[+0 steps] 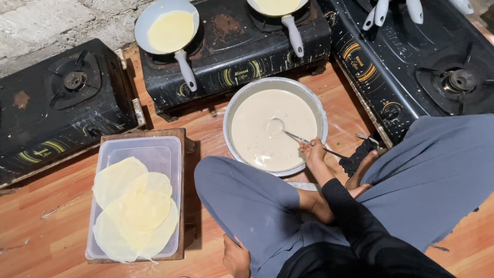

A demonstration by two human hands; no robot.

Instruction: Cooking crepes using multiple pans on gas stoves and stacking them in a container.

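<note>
- The wooden floor [41,206] carries everything here; the person sits cross-legged on it in loose blue-grey trousers, so all the things lie within arm's reach.
- Three black gas stoves stand side by side along the far edge: the left stove [62,108] is bare, the middle stove [236,51] carries two pans, and the right stove [422,62] shows a bare burner, with white handles at its top edge.
- The metal bowl [320,110] of pale batter [257,139] sits on the floor just in front of the middle stove and right beside the person's knee, placed near the pans.
- The clear plastic tub [167,146] rests on a wooden board to the left of the knee, with several thin pale-yellow crepes [136,211] overlapping in a flat pile.
- The left pan [141,23] holds a thin yellow round; its white handle points toward the person. The second pan [288,10] also holds batter, handle likewise turned inward.
- The right hand [314,152] has its grip clamped on the thin handle of the ladle [276,126], whose cup dips into the batter near the bowl's middle.
- The left hand [235,257] rests low beside the thigh at the frame's edge, fingers curled; I cannot tell whether its grip holds anything.
</note>
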